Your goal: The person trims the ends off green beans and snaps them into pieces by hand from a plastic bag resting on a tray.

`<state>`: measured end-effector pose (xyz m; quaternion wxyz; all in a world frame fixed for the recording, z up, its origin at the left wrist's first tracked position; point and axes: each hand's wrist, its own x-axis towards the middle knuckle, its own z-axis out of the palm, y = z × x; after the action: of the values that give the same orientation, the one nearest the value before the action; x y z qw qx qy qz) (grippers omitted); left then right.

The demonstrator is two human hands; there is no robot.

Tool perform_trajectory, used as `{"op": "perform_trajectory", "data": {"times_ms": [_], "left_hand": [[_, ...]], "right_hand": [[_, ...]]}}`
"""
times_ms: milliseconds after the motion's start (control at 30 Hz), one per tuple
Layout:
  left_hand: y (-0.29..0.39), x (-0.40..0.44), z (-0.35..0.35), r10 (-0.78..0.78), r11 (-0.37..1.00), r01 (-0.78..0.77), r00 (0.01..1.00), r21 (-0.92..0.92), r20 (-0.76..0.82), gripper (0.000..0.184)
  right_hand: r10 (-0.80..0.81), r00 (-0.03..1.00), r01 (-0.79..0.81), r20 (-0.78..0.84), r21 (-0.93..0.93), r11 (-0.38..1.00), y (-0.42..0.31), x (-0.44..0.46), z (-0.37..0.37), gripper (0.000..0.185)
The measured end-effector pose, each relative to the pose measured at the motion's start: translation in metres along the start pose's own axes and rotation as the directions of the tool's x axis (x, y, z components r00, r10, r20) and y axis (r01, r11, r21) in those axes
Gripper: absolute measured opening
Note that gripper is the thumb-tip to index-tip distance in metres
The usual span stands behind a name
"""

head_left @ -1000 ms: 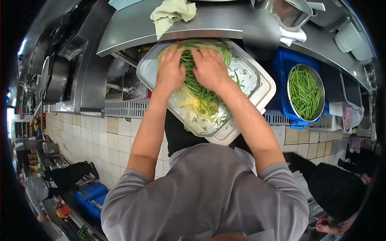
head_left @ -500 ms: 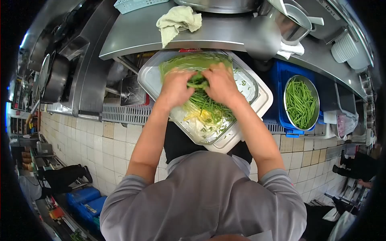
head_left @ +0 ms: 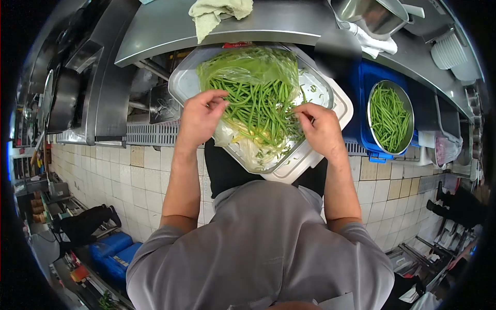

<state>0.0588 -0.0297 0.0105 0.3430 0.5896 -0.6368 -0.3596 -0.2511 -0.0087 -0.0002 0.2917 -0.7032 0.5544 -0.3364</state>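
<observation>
A heap of green beans spreads out of a clear plastic bag in a metal tray. My left hand is at the left edge of the heap, thumb and index finger a little apart, with nothing visible between them. At the heap's right edge, my right hand has bent fingers and a gap between index finger and thumb; it appears to hold nothing. Bean trimmings lie scattered on the tray's right side and near its front corner.
To the right, an oval metal bowl of green beans sits on a blue bin. A steel counter runs above the tray, with a cloth and a steel pot. White tiles cover the floor.
Both hands have moved apart from the middle of the heap, the left one to the left and the right one to the right. The beans now lie spread out and uncovered below the bag.
</observation>
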Motion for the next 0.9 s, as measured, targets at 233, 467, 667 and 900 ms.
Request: {"op": "perform_trajectory", "data": {"times_ms": [233,467,667,900], "left_hand": [[0.016,0.012,0.070,0.047,0.932,-0.046,0.999,0.360,0.005,0.035],[-0.006,-0.004,0.051,-0.083,0.974,0.092,0.995,-0.206,0.053,0.031],[-0.004,-0.013,0.047,-0.049,0.797,0.041,0.999,-0.602,0.004,0.018],[0.007,-0.024,0.071,-0.062,0.565,0.147,0.989,-0.812,0.135,0.020]], "right_hand": [[-0.062,0.997,0.050,-0.035,-0.271,0.961,-0.005,0.004,0.062,0.016],[0.065,0.988,-0.059,-0.142,0.045,0.997,0.005,-0.010,0.026,0.013],[0.080,0.977,-0.016,-0.199,0.301,0.953,0.003,-0.019,0.041,0.012],[-0.035,0.987,0.068,-0.155,0.216,0.974,-0.032,-0.026,0.060,0.015]]}}
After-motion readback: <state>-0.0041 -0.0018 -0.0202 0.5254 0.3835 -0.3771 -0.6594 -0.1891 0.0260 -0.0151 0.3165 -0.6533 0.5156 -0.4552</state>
